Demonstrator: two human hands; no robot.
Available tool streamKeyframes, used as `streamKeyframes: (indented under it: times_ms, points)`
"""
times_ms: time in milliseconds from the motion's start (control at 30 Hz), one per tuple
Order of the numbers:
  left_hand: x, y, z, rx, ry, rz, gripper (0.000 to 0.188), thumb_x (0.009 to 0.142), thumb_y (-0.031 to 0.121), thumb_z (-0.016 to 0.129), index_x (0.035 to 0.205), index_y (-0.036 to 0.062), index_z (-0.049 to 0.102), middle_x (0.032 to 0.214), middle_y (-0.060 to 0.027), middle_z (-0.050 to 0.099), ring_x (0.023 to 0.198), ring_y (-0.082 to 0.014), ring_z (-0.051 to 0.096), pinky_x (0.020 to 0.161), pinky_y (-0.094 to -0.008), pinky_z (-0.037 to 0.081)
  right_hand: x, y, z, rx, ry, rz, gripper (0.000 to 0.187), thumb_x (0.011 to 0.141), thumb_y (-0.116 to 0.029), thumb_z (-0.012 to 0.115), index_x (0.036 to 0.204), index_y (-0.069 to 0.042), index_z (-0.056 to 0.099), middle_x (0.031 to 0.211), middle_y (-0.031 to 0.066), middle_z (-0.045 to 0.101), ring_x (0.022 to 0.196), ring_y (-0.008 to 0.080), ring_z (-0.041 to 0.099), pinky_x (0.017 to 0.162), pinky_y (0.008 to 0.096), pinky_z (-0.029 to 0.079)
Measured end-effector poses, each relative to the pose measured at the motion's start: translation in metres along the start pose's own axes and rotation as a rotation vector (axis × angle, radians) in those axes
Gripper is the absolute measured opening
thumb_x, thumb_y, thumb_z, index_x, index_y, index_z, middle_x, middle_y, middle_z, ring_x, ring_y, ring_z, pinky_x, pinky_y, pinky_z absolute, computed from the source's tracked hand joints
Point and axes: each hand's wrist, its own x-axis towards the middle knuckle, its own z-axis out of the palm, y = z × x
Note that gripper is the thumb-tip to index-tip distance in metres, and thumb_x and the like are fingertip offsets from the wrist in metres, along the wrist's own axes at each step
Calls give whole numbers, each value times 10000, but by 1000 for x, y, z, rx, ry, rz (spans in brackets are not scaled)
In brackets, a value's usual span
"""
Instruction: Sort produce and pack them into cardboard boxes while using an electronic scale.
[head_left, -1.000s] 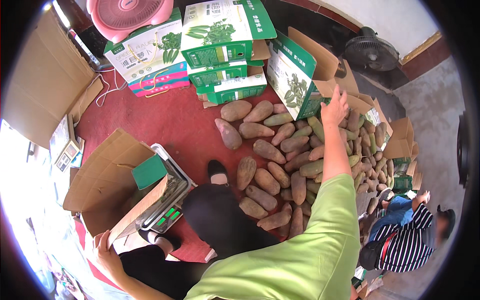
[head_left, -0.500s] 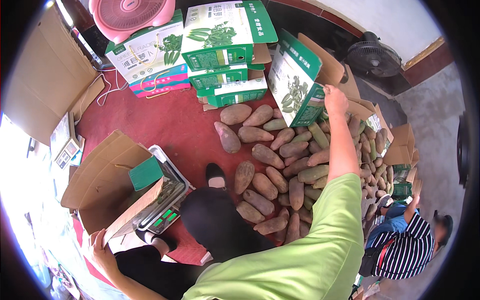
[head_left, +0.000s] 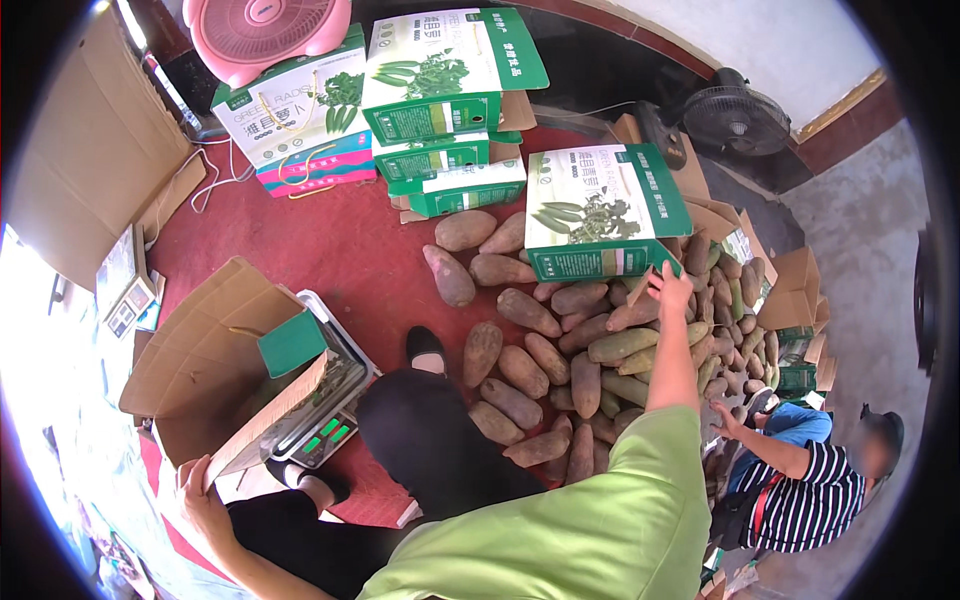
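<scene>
Left hand: yours point(head_left: 203, 510), at the near left, grasping the edge of the open carton's near flap; unchanged from half a second ago.
Open carton: brown inside point(head_left: 200, 350), flaps spread, leaning over the scale point(head_left: 326, 441) with its lit green displays. No shift noted here.
Right hand: yours point(head_left: 672, 290), arm stretched out over the heap; thumb and fingers appear to pinch the near right corner flap of the green-and-white box.
Green-and-white box: beyond the nearest roots point(head_left: 585, 385), over the far part of the heap point(head_left: 590, 200). Resting on it or held just above: cannot tell.
Change: half a second ago this box stood tipped up, its printed face turned sideways; now that broad face is upward. You have swung it down.
Meaning: judged from this, the box is being handled by its corner while the carton is only steadied; your two hands work well apart, on separate containers.
Far side: stacked boxes point(head_left: 430, 90) left of your box, pink fan point(head_left: 265, 35) further left, black fan point(head_left: 735, 115) behind.
Far right: co-worker in a striped shirt point(head_left: 810, 495), beside the heap, one hand reaching toward it.
</scene>
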Motion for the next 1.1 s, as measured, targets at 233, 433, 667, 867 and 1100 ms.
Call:
streamKeyframes:
  times_ms: [233, 433, 667, 867, 1100]
  points:
    - [1, -4, 3, 25, -9, 5, 277, 726, -79, 544, 957, 13, 667, 920, -102, 635, 859, -277, 612, 757, -338, 475, -25, 39, 28, 572, 183, 252, 575, 903, -315, 619, 1334, -42, 353, 1280, 182, 467, 862, 314, 656, 612, 371, 564]
    - [0, -10, 8, -3, 6, 12, 290, 706, -102, 541, 951, -8, 663, 911, -117, 634, 855, -283, 610, 762, -333, 472, -66, 62, 74, 357, -66, 247, 777, 840, -350, 697, 1385, -28, 245, 1306, 185, 429, 957, 358, 603, 654, 404, 552]
    - [2, -20, 14, -90, -3, 9, 323, 693, -133, 530, 966, -15, 656, 932, -125, 624, 869, -272, 602, 779, -326, 470, -39, 31, 133, 359, -146, 427, 1110, 723, -483, 768, 1442, -7, 70, 1419, 257, 252, 1181, 476, 404, 804, 590, 506]
    - [1, -22, 11, -72, 3, -21, 336, 700, -129, 538, 984, 2, 659, 940, -110, 621, 892, -261, 604, 797, -315, 471, 9, 46, 184, 203, 111, 548, 671, 815, -322, 725, 1320, -40, 385, 1255, 215, 426, 969, 428, 537, 734, 535, 558]
    - [9, -28, 16, -58, -15, -35, 319, 727, -122, 547, 1007, -7, 647, 955, -116, 613, 908, -256, 598, 810, -306, 473, 57, 60, 215, 305, -47, 195, 429, 903, -69, 559, 1300, -45, 398, 1113, 164, 542, 896, 351, 619, 671, 453, 568]
